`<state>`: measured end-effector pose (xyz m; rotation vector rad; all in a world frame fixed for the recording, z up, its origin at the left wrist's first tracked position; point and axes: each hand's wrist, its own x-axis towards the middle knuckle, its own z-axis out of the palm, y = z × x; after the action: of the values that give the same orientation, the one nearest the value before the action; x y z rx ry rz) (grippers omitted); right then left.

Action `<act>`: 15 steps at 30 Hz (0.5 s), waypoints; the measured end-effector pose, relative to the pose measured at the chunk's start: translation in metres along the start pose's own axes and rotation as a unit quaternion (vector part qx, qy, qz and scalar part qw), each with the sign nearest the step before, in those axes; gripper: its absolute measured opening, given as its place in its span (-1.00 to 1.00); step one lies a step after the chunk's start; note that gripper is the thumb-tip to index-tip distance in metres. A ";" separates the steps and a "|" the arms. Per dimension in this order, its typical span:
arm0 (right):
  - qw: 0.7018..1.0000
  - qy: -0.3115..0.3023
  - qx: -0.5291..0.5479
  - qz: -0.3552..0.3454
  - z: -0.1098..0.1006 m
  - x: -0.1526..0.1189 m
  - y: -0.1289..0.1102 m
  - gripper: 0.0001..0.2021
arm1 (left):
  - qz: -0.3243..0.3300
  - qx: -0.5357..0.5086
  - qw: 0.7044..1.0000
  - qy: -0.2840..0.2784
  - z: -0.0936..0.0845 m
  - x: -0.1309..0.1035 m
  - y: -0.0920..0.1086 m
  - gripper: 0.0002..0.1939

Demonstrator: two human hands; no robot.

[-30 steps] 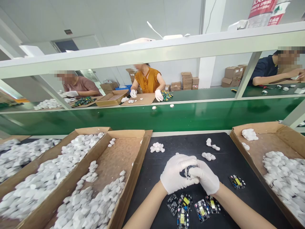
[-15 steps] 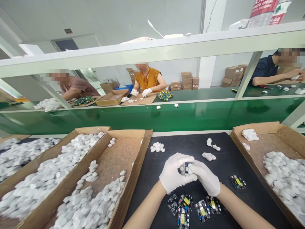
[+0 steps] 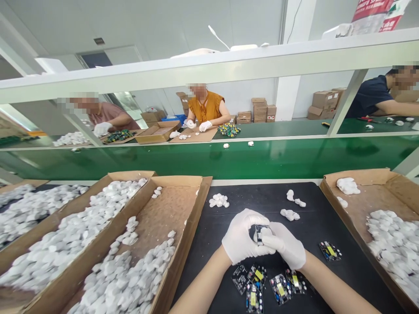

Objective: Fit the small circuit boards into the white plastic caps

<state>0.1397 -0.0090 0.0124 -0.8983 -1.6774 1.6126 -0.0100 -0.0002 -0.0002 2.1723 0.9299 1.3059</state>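
Note:
In white gloves, both my hands meet over the black mat. A small circuit board is gripped by its edge in my left hand, whose fingers curl round it. Closed against the board's other side is my right hand, thumb and fingertips pressing on it. Something white lies at those fingertips; I cannot tell a white lump from glove there. Below my wrists lie several circuit boards with yellow parts. One more board rests to the right. Beyond my hands sit white lumps and a small cluster of white pieces.
Cardboard trays of white pieces stand on the left and right. A green conveyor belt crosses beyond the mat, carrying two small white-topped pieces. Behind a white frame, three people work at the far side.
The board in my hands has turned slightly, showing more of its dark edge. The view has shifted a little. Pieces on the belt have moved right, and one co-worker's gloved hand has risen.

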 end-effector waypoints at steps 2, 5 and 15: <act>1.000 -0.009 0.025 0.007 0.000 0.000 0.002 -0.72 | -0.008 -0.032 0.999 -0.013 0.000 0.001 0.001 -0.53; 0.998 -0.013 0.069 0.003 0.000 0.001 0.003 -0.80 | 0.002 -0.082 0.996 -0.022 -0.001 0.003 0.006 -0.54; 0.990 0.092 0.103 -0.034 -0.007 0.000 0.016 -0.73 | -0.082 -0.169 0.982 -0.024 0.000 0.002 0.018 -0.73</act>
<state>0.1462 -0.0051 -0.0030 -0.8489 -1.3722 1.5726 -0.0036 -0.0108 0.0133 1.8206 0.7845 1.2256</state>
